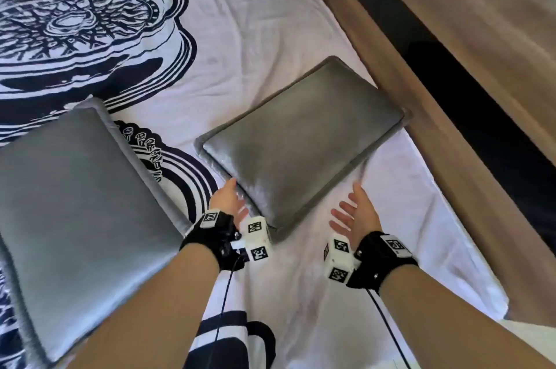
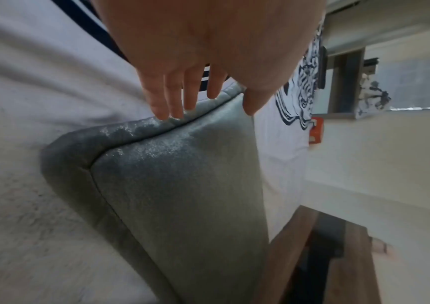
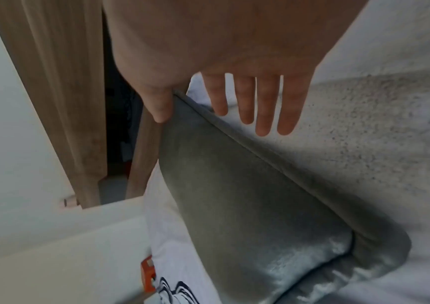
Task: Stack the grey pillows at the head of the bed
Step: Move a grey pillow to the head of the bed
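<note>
A: Where are the grey pillows?

B: One grey pillow (image 1: 301, 140) lies flat on the white sheet (image 1: 255, 37), in the middle of the head view. Its far corner, at about 1 o'clock, sits just beside the wooden headboard (image 1: 421, 73). The other grey pillow (image 1: 75, 203) lies at 9 o'clock, well apart from the first one. Part of it rests on the blue and white blanket (image 1: 75, 31).

A: What is the left hand doing?

B: The left hand (image 1: 230, 200) is at the near left edge of the middle pillow, at about 7 o'clock from its center. Its fingers (image 2: 167, 98) are straight and a little spread. In the left wrist view the fingertips are at the pillow's seam edge, and the thumb lies over the top. I cannot tell if they really touch it.

A: And the right hand?

B: The right hand (image 1: 356, 212) is at the near right edge, at about 5 o'clock from the pillow's center. Its palm is turned in and its fingers (image 3: 268, 107) are straight and spread wide. In the right wrist view the thumb is right at the pillow's corner. The other fingers hang over the sheet beside the edge.

A: Is the pillow lifted?

B: No, it lies flat on the bed between the two hands. Neither hand is curled round it.
</note>
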The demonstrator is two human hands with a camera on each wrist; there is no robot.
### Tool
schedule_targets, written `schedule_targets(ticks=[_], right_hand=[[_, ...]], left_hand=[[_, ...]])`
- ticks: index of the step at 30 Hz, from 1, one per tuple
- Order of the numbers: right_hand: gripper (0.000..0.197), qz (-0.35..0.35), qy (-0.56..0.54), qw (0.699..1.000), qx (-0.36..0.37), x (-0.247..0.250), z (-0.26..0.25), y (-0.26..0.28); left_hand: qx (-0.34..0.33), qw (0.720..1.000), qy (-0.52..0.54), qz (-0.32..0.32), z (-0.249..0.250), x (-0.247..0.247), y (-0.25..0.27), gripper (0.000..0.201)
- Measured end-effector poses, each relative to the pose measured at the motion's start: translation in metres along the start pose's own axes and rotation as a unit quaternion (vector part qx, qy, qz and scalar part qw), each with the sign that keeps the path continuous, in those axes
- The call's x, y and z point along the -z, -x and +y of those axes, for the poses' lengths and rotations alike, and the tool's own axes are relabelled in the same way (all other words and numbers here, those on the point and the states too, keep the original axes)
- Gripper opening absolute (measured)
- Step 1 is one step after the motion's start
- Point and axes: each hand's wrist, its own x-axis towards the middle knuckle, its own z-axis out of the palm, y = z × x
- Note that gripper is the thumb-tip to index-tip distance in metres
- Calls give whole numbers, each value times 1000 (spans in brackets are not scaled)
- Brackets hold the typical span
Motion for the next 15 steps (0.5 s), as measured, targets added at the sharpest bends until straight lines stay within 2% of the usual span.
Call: schedule_targets(ticks=[2, 5, 7, 9, 10, 12, 13, 15], right_hand=[[74, 2, 16, 1000, -11, -2, 10, -19], [77, -17, 19, 999, -21, -3, 20, -37], [78, -17, 26, 999, -26, -4, 24, -47], [77, -26, 28, 999, -33, -6, 26, -54], [76, -28, 34, 998, -37, -8, 28, -56], [74, -31, 66, 997, -40, -9, 33, -60], [73, -29, 92, 995, -39, -8, 37, -61], [77, -19, 123, 992, -20, -8, 41, -63]], left_hand=[[20, 1000, -16, 15, -13, -1, -25, 57], [15, 999, -39, 14, -32, 0, -58, 37], [11, 998, -57, 10, -40, -1, -69, 37], [8, 998, -51, 18, -42, -5, -65, 48], [2, 998, -57, 30, -40, -6, -62, 46], [-11, 993, -103, 51, -34, -8, -55, 23], [-18, 990, -127, 57, -32, -7, -52, 21], [-21, 986, -164, 13, -30, -9, -40, 28]])
